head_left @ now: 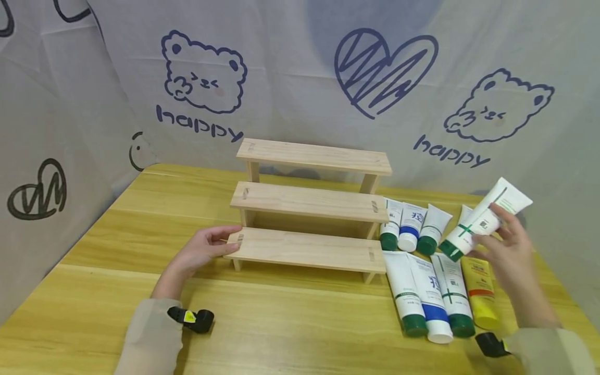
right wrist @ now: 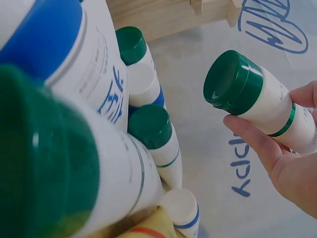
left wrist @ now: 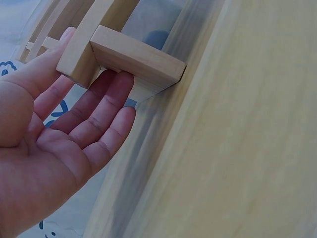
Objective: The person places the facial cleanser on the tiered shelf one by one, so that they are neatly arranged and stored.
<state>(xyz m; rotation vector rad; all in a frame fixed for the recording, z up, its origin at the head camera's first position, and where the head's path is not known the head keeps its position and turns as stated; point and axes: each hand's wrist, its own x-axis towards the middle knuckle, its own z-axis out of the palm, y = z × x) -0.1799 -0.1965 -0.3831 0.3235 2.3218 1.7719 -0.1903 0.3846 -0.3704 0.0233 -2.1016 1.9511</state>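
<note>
My right hand (head_left: 508,247) holds a white squeeze tube (head_left: 487,219) with a green cap, tilted with its cap down to the left, above the other tubes. In the right wrist view, thumb and fingers pinch this tube's body (right wrist: 277,96) behind the green cap (right wrist: 233,82). At the left end of a three-step wooden display rack (head_left: 304,250), my left hand (head_left: 203,250) grips the lowest step. Up close in the left wrist view, the thumb lies along the step's end (left wrist: 81,64) and the fingers curl beneath it, by the leg (left wrist: 138,54).
Right of the rack, tubes lie in two rows: a back row with a blue-banded tube (head_left: 412,224), and a front row with a white tube (head_left: 405,291) and a yellow tube (head_left: 480,291). A printed cloth (head_left: 290,78) hangs behind the wooden table (head_left: 281,333).
</note>
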